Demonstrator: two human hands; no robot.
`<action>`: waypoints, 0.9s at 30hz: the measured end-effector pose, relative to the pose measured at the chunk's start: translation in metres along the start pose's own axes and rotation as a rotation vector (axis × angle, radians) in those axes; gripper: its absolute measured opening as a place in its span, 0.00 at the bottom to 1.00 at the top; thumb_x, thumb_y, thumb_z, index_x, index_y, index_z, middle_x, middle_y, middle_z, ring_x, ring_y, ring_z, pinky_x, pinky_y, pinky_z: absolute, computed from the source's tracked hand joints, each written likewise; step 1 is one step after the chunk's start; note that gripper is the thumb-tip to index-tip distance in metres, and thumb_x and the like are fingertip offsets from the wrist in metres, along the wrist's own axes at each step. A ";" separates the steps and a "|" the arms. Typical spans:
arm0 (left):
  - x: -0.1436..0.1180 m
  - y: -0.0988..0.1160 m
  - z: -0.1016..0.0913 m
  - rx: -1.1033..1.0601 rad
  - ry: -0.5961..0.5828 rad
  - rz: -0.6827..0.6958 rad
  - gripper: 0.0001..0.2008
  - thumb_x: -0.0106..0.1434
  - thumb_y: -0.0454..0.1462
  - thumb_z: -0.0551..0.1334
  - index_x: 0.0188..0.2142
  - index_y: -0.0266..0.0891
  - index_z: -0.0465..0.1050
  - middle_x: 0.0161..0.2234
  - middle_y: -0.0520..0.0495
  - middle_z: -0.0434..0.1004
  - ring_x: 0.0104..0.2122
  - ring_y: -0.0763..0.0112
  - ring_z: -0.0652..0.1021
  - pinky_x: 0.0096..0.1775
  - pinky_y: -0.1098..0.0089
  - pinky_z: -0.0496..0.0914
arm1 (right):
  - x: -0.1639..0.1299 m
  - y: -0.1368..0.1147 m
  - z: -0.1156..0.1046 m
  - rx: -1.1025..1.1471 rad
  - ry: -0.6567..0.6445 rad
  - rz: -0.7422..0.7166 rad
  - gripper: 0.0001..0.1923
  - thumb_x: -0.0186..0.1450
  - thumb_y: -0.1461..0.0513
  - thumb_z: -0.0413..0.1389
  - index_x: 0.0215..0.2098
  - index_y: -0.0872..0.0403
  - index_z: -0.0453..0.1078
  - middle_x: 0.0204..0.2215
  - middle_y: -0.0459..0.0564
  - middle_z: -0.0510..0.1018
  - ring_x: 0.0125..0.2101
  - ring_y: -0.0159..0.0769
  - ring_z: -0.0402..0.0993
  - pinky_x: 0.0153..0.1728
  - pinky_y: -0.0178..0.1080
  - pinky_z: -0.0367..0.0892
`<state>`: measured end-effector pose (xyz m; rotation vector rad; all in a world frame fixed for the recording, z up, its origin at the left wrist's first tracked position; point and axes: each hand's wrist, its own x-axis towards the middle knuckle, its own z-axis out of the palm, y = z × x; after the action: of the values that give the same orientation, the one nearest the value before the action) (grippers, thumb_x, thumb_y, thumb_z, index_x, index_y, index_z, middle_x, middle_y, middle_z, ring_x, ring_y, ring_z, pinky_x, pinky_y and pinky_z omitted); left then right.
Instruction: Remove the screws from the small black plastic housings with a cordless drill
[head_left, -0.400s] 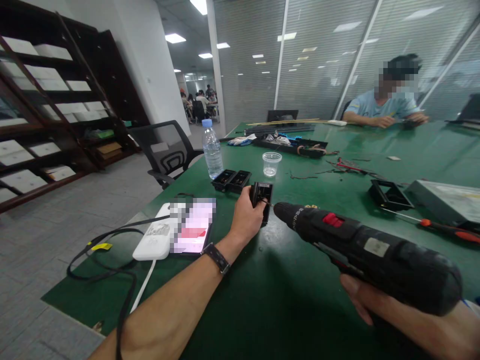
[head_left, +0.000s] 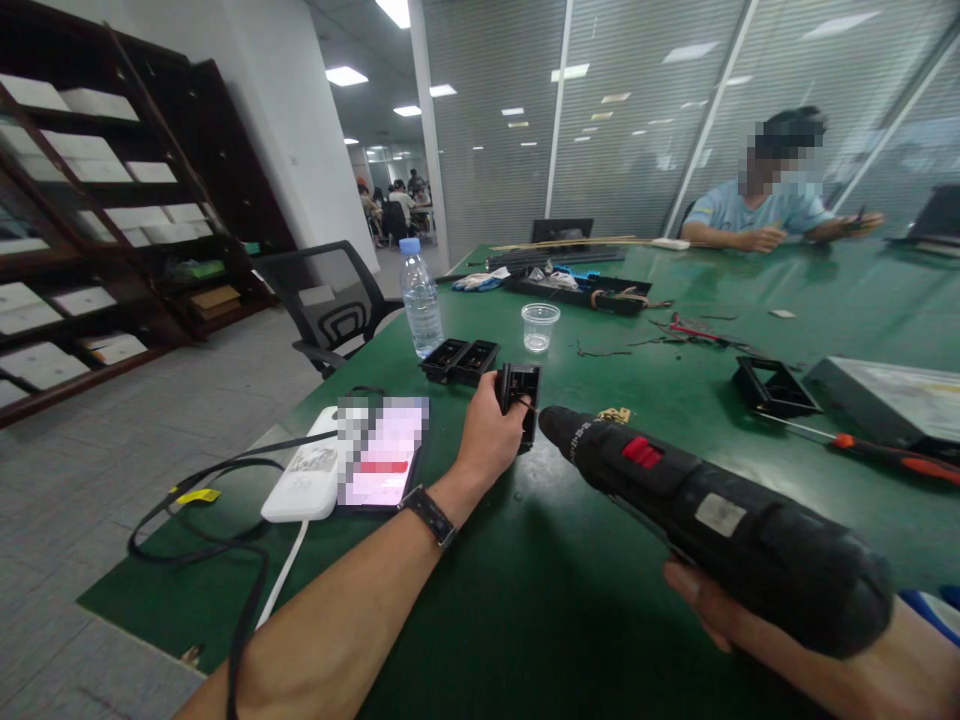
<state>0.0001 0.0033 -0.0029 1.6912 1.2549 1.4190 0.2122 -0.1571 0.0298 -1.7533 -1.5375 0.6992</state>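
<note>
The right hand (head_left: 757, 630) is wrapping tight around a black matte drill (head_left: 705, 515), its tip pointing at a small black plastic box (head_left: 520, 392). The left hand (head_left: 489, 437), arm stretched out, is pinching that box upright on the green table (head_left: 570, 600). Just beyond the box, a clear cup (head_left: 540, 327) and water bottle (head_left: 420, 300) are standing.

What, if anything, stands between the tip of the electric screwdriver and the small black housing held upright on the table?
Nothing visible: the electric screwdriver in the right hand has its bit right at the black housing, which the left hand steadies from the side.
</note>
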 end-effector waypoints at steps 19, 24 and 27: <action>0.000 -0.003 0.001 -0.011 -0.014 0.025 0.16 0.62 0.37 0.62 0.50 0.38 0.68 0.47 0.42 0.77 0.46 0.65 0.77 0.51 0.63 0.69 | -0.004 0.000 -0.017 -0.176 -0.220 0.145 0.32 0.53 0.30 0.49 0.19 0.47 0.69 0.18 0.50 0.74 0.20 0.42 0.70 0.23 0.44 0.70; 0.000 -0.004 0.001 -0.034 -0.013 -0.009 0.16 0.61 0.37 0.63 0.49 0.37 0.68 0.45 0.42 0.78 0.45 0.65 0.77 0.50 0.64 0.69 | -0.006 0.002 -0.017 -0.164 -0.214 0.073 0.29 0.57 0.34 0.52 0.19 0.48 0.69 0.18 0.48 0.74 0.19 0.38 0.69 0.24 0.41 0.69; 0.001 -0.005 0.002 -0.042 -0.017 -0.006 0.16 0.62 0.37 0.63 0.49 0.37 0.68 0.45 0.42 0.78 0.45 0.64 0.77 0.50 0.63 0.69 | -0.006 0.003 -0.017 -0.170 -0.189 0.051 0.27 0.58 0.36 0.54 0.19 0.48 0.69 0.18 0.48 0.75 0.20 0.37 0.69 0.24 0.39 0.69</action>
<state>0.0001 0.0059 -0.0073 1.6666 1.2117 1.4147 0.2265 -0.1662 0.0373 -1.9016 -1.7281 0.7992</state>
